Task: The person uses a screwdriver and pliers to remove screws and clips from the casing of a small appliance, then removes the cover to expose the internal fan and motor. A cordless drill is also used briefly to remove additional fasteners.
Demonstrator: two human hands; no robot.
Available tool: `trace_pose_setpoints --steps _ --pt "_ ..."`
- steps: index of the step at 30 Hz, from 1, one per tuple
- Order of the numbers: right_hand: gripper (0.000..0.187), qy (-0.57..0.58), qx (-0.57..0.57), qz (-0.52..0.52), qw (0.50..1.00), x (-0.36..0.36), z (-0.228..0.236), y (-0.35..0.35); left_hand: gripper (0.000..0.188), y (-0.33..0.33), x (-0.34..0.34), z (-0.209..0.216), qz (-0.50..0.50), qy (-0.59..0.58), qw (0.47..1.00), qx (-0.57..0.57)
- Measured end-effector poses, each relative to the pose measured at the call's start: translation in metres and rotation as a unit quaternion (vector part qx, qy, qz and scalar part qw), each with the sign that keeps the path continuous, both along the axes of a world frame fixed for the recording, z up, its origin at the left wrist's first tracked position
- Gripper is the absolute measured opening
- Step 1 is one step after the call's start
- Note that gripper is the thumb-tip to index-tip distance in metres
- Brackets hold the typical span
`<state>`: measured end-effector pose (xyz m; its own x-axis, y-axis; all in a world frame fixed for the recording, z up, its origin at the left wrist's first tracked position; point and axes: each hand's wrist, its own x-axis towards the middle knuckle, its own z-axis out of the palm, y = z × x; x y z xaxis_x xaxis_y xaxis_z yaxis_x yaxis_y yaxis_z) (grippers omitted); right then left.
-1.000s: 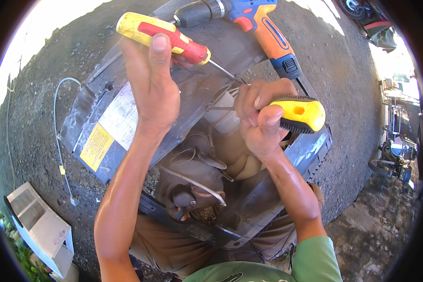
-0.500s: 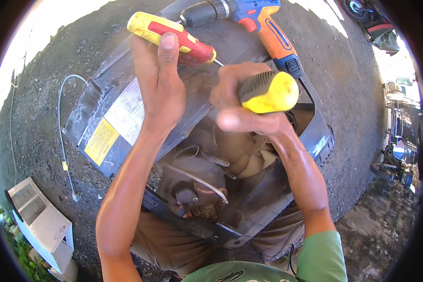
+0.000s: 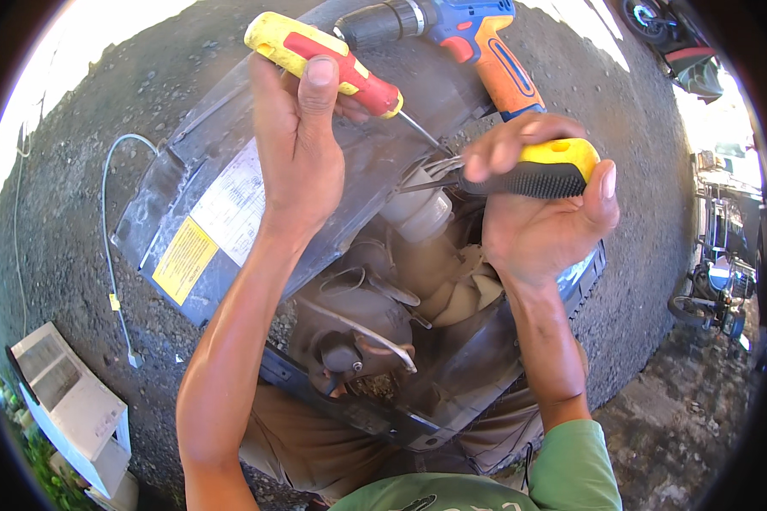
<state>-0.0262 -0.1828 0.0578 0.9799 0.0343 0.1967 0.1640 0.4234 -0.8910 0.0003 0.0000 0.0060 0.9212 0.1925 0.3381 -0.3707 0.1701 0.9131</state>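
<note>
Leftmost in my head view, a boxy white appliance (image 3: 72,400) sits at the lower edge of the gravel ground, with a thin pale cable (image 3: 105,217) curving over the stones to its right. Next I see a dusty dark-grey plastic panel (image 3: 366,179) bearing one white and one yellow label. Above it, my left hand (image 3: 298,162) is wrapped around a chunky yellow-and-red screwdriver (image 3: 320,61), thumb laid along the handle; the steel shaft slants down to the right, and I can't tell whether its tip touches anything. Below, between the forearms, lies a dust-brown rounded motor (image 3: 349,332), with a cloudy-white plastic part (image 3: 422,217) above and right of it. At the top, a blue-and-orange cordless drill (image 3: 498,64) rests on the panel. My right hand (image 3: 537,213), slightly blurred, grips a tool with a ribbed yellow-and-black handle (image 3: 541,177), fingers curled over it, its dark shaft pointing left near the plastic part. Farthest right stands a parked motorcycle (image 3: 716,281).
</note>
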Motion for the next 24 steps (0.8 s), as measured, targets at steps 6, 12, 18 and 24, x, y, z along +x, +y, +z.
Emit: trace_pose_setpoints --steps 6,12,18,24 --pt "0.059 -0.020 0.015 0.297 0.955 0.030 0.012 -0.019 0.043 0.002 0.001 -0.004 -0.007 -0.004 1.000 -0.002" --pt "0.056 -0.075 -0.006 0.460 0.885 0.058 0.007 -0.027 0.042 0.004 0.004 -0.006 -0.004 -0.007 1.000 0.012" --pt "0.050 -0.051 0.031 0.434 0.899 0.050 0.019 -0.044 0.042 0.003 0.003 -0.006 -0.009 -0.006 1.000 0.002" --pt "0.048 -0.038 0.042 0.320 0.946 0.046 0.047 -0.058 0.043 0.004 -0.005 -0.007 -0.018 -0.006 1.000 0.001"
